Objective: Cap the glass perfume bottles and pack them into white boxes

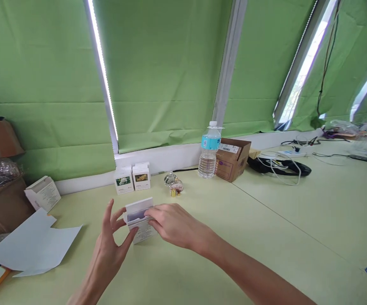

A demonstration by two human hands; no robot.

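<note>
A small white cardboard box point(143, 231) stands on the table in front of me, its top flap up and its upper end open. My left hand point(112, 241) holds it by the left side, thumb on the front and fingertips near the upper corner. My right hand point(173, 222) grips the upper right edge, its fingertips at the opening. Whether anything lies inside the box I cannot tell. Just beyond are small glass bottles point(173, 183) with a gold-coloured cap point(173, 193). Behind on the left, white boxes with flower pictures point(132, 180) stand side by side.
A water bottle point(207, 156) and a brown carton point(232, 159) stand by the wall, with a black pouch and white cables point(279, 166) to their right. At left are white sheets point(37, 243), another white box point(43, 193) and stacked brown cartons point(5, 203).
</note>
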